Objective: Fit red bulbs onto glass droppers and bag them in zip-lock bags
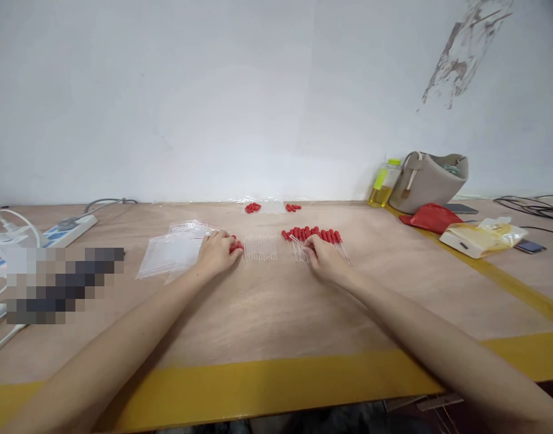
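Observation:
My left hand [216, 252] is curled, its fingertips closed at several red rubber bulbs [239, 245] beside the row. My right hand [322, 254] pinches a thin clear dropper tube [297, 240], its end pointing up and left. Between my hands lies a row of clear dropper tubes [260, 248] without bulbs, side by side. Next to my right hand is a row of droppers [338, 237] with red bulbs on their far ends and clear tubes toward me. A stack of clear zip bags [167, 253] lies left of my left hand.
Two small piles of red bulbs, a left pile [252, 208] and a right pile [293, 208], lie near the wall. A power strip [72, 232] with cables is at left. At right are a bottle [383, 185], a grey bag [427, 184], a red pouch [432, 218] and a yellowish packet [479, 238].

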Demonstrator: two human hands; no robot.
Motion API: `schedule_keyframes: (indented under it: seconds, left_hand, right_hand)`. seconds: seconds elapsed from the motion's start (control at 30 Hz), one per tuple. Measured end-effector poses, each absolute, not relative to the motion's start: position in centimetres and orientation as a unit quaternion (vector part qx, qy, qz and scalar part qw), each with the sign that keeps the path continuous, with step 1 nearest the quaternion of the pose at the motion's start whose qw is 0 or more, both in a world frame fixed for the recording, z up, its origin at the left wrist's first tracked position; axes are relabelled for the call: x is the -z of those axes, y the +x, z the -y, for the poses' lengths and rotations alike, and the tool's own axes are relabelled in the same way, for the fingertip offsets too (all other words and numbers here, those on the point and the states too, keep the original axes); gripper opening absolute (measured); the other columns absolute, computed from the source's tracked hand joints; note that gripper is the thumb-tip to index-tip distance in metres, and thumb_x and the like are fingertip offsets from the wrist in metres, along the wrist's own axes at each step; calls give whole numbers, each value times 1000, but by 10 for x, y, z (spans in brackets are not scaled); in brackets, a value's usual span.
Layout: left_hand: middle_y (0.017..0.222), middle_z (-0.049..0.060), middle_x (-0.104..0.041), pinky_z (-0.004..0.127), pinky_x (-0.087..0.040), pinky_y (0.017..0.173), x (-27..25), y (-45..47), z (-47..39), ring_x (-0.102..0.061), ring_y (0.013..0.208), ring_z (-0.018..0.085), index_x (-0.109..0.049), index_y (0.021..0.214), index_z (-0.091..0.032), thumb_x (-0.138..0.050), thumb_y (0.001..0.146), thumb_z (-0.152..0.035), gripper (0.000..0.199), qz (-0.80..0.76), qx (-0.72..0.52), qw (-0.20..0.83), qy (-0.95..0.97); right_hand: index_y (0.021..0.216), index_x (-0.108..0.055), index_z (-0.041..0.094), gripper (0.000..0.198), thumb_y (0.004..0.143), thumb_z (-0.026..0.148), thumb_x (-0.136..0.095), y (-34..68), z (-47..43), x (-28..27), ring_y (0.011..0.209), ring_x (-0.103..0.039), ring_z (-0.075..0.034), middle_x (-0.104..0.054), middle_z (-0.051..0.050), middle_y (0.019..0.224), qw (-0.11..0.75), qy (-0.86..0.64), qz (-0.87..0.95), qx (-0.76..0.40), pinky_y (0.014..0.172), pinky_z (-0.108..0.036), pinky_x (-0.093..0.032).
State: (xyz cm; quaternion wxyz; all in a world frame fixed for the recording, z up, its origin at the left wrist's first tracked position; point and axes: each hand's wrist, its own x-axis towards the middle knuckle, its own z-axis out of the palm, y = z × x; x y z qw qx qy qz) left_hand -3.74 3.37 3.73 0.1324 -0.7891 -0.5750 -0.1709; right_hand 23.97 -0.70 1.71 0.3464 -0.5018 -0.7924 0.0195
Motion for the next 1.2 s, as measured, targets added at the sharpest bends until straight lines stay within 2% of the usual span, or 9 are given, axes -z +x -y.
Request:
schedule_keyframes:
  seconds: [0.1, 0.27, 0.47, 0.6, 0.73, 0.83, 0.97, 1.07, 1.2]
  left_hand:
    - [88, 10, -58, 39, -36, 75, -37, -30, -41, -49, 89, 27, -63, 68, -18, -49, 74, -39, 25, 604, 141, 148, -770]
    - [85, 12, -59, 39, -37, 73, -35, -24, -44, -51, 87, 28, -62, 64, -16, -46, 75, -32, 25, 604, 137, 163, -768]
    - [79, 12, -60, 40, -37, 74, -37, -19, -34, -51, 84, 28, -61, 65, -15, -44, 75, -24, 21, 581, 201, 190, -766]
    - [79, 8, -59, 33, -40, 73, -37, -18, -6, -53, 79, 22, -58, 78, -15, -45, 76, -21, 15, 459, 263, 109, -841]
    - [74, 3, -56, 24, -39, 60, -30, -12, 24, -52, 66, 14, -56, 85, -18, -44, 76, -17, 15, 348, 205, -4, -915]
    - [68, 1, -53, 24, -36, 56, -25, -5, 31, -50, 62, 14, -54, 79, -18, -47, 78, -22, 9, 358, 211, -12, -910]
    - [64, 0, -53, 24, -36, 52, -18, 4, 26, -50, 59, 14, -51, 71, -18, -55, 75, -36, 19, 409, 247, -54, -877]
    - [66, -1, -56, 24, -39, 55, -10, 7, 23, -52, 59, 13, -53, 79, -18, -54, 78, -32, 15, 431, 294, -123, -844]
    - [84, 2, -60, 28, -43, 69, -5, 6, 24, -55, 76, 15, -55, 101, -19, -50, 82, -29, 22, 408, 328, -142, -840]
  right_hand:
    - [94, -49, 14, 18, 83, 19, -37, 245, 9, -8, 75, -56, -17, -61, -9, 82, 391, -494, 776, -8, 67, -28, -41]
    - [101, -53, 12, 26, 82, 19, -37, 244, 12, -2, 88, -56, -20, -61, -13, 98, 384, -500, 776, 2, 79, -32, -42]
    - [95, -56, 12, 24, 83, 19, -36, 246, 13, -2, 86, -55, -19, -60, -12, 90, 389, -505, 770, 2, 78, -33, -42]
    - [88, -53, 14, 19, 83, 16, -35, 249, 15, -1, 79, -52, -17, -55, -10, 84, 404, -477, 781, -2, 72, -30, -42]
    - [85, -49, 15, 16, 83, 16, -33, 249, 19, -1, 75, -48, -16, -51, -7, 80, 395, -458, 796, -11, 69, -28, -40]
    - [84, -47, 15, 15, 84, 17, -32, 243, 25, -1, 73, -48, -15, -51, -6, 79, 376, -459, 805, -30, 67, -27, -39]
    - [83, -48, 17, 13, 84, 18, -36, 234, 32, -1, 74, -49, -14, -52, -5, 80, 352, -433, 828, -56, 67, -26, -40]
    - [83, -50, 16, 13, 84, 19, -38, 229, 34, 1, 74, -49, -14, -53, -6, 82, 349, -408, 842, -56, 67, -26, -40]
    - [84, -51, 17, 14, 85, 19, -38, 224, 37, 2, 73, -50, -14, -53, -5, 80, 357, -395, 846, -46, 66, -25, -40]
